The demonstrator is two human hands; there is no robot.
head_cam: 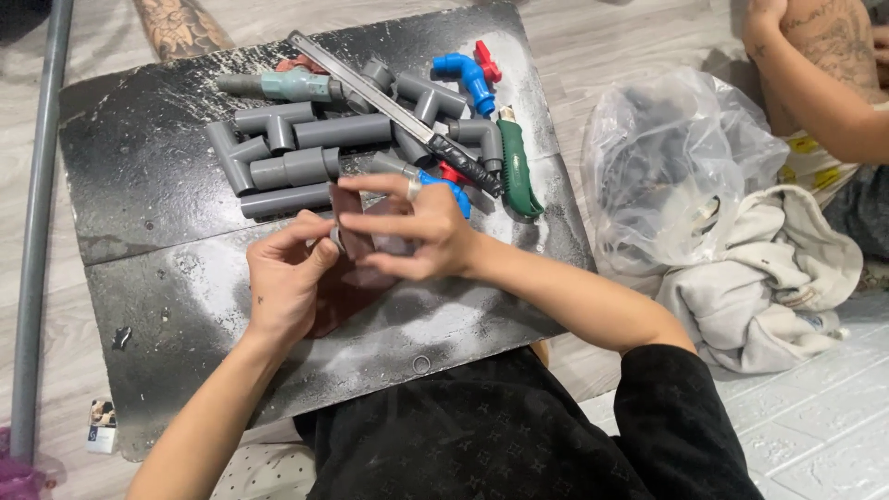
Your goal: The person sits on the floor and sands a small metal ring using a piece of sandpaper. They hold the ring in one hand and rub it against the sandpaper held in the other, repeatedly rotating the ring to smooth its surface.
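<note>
Hands: left (287,282), right (417,231) pinch small grey fitting (336,239) together.

The dark board (185,306) lies flat on the floor in front of the seated person, and everything else sits around it. On its far half lies a heap of pipe pieces and elbow fittings (306,148), with a long saw (398,111) laid slantwise across them and a utility knife (517,167) just right of the heap. Both hands (370,250) meet over the board's middle; right of the board, on the floor, a plastic bag (676,167) leans against a crumpled cloth (769,278), and a long pole (37,222) runs along its left edge.
</note>
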